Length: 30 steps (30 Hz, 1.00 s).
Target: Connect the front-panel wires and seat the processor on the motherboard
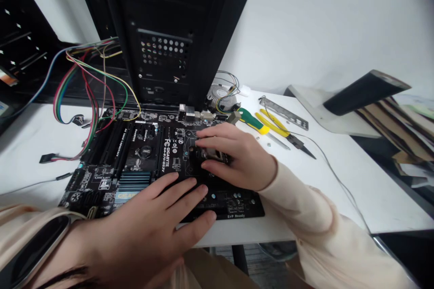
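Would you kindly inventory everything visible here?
table: one, white, foreground
motherboard: one, black, on table
CPU socket: one, silvery, on motherboard
heatsink: one, blue, on motherboard
coin battery: one, silvery, on motherboard
computer case: one, black, behind motherboard
wires: several, multicoloured, mostly left
cooler: one, silvery, right of case
screwdriver: one, green and yellow, right of motherboard
pliers: one, yellow-handled, beside screwdriver
slotted metal strip: one, grey, behind pliers
flat object: one, black, far right
sheets: several, mostly brown, far right
wall: one, white, background
wristband: one, black, left wrist
left hand: one, beige-sleeved, over motherboard
right hand: one, beige-sleeved, at CPU socket
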Tool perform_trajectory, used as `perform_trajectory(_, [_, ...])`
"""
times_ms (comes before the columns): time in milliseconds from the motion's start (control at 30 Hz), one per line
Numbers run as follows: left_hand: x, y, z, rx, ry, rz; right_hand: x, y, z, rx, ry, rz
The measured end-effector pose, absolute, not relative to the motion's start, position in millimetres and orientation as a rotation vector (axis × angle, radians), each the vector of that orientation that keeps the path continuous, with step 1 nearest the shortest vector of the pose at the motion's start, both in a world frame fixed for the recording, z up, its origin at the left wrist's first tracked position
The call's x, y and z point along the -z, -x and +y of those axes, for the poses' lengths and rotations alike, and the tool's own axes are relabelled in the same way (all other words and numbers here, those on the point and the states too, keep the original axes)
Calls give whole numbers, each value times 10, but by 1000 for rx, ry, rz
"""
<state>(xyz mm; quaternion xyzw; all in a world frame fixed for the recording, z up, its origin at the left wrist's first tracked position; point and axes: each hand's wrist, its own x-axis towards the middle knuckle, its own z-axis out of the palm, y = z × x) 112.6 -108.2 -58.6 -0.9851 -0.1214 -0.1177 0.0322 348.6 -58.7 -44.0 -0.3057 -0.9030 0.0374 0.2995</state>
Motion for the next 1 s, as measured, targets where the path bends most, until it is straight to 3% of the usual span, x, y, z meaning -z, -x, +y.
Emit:
perform_trajectory(333, [550,-1123,-1074,349,3053,-376,505,-3363,-611,-82,789,-2420])
perform_trajectory(767, [558,-1109,-1075,340,3084,-369,289,-3631,-663,-578,949,-2114])
perform_trajectory(1000, [567,-1102,-1070,329,3092,-366,226,-3627,-640,-619,1195,-2095])
